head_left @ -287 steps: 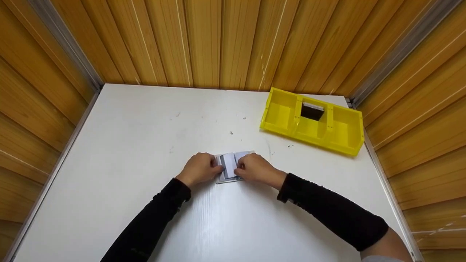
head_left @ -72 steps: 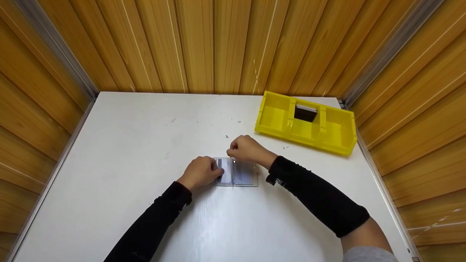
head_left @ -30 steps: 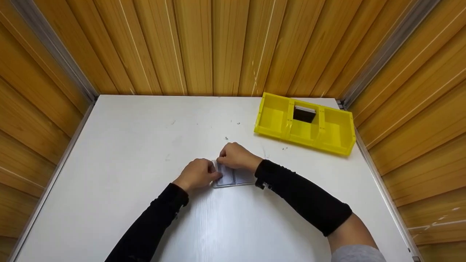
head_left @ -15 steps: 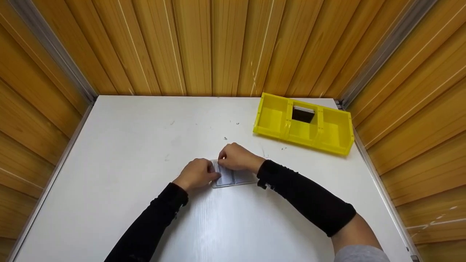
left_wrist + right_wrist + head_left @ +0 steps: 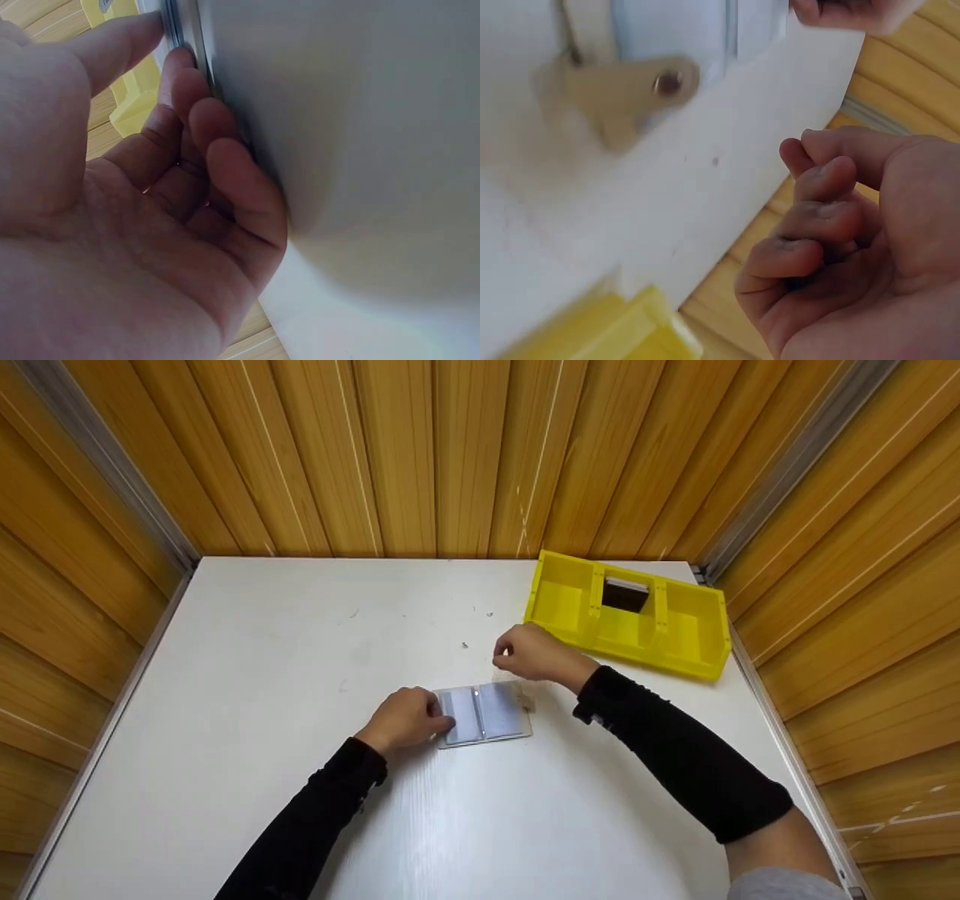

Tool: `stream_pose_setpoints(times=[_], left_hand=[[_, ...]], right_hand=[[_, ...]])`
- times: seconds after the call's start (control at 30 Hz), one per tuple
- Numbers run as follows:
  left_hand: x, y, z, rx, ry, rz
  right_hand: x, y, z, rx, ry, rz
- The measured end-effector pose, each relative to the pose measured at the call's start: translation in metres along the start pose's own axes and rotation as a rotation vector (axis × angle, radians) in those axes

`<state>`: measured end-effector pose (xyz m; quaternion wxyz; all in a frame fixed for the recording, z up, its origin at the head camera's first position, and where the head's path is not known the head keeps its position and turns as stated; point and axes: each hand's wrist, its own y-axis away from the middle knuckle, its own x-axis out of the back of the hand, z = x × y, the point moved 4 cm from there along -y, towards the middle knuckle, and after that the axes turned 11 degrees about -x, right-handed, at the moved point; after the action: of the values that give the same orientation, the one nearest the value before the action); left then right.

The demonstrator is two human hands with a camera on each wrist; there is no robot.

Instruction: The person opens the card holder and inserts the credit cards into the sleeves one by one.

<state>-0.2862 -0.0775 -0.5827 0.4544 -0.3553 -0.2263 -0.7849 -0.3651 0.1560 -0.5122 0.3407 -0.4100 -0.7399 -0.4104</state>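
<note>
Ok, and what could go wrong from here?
Only the left hand holds the open booklet, by its left edge, so pages on the right might lift or flip. The strap jutting past its right edge could snag the right hand. That hand appears near the yellow tray and might jostle it and the dark stack inside.

From above, the head camera faces forward and down; close wrist views share the yellow tray (image 5: pixel 697 634).

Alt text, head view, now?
A person's left grip pinches the left edge of an open booklet with clear plastic pages on a white table; the right grip hovers past its far edge, apparently empty. Far right: a yellow three-compartment plastic tray, dark stack in its middle compartment.
</note>
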Motion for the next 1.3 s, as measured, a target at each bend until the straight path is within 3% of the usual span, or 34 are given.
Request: stream_pose_setpoints(times=[0.27, 0.53, 0.77, 1.3], left_hand=[[-0.001, 0.000, -0.001, 0.018, 0.011, -0.013], [-0.001, 0.001, -0.001, 0.023, 0.011, -0.004], [-0.002, 0.005, 0.000, 0.026, 0.013, 0.005], [-0.004, 0.007, 0.000, 0.049, 0.021, 0.025]], right_hand=[[0.047, 0.013, 0.044, -0.105, -0.034, 0.097], [0.088, 0.018, 0.091, -0.191, 0.082, 0.222], [0.106, 0.014, 0.140, -0.348, 0.083, 0.219], [0.128, 0.002, 0.200, -0.345, 0.205, 0.404]])
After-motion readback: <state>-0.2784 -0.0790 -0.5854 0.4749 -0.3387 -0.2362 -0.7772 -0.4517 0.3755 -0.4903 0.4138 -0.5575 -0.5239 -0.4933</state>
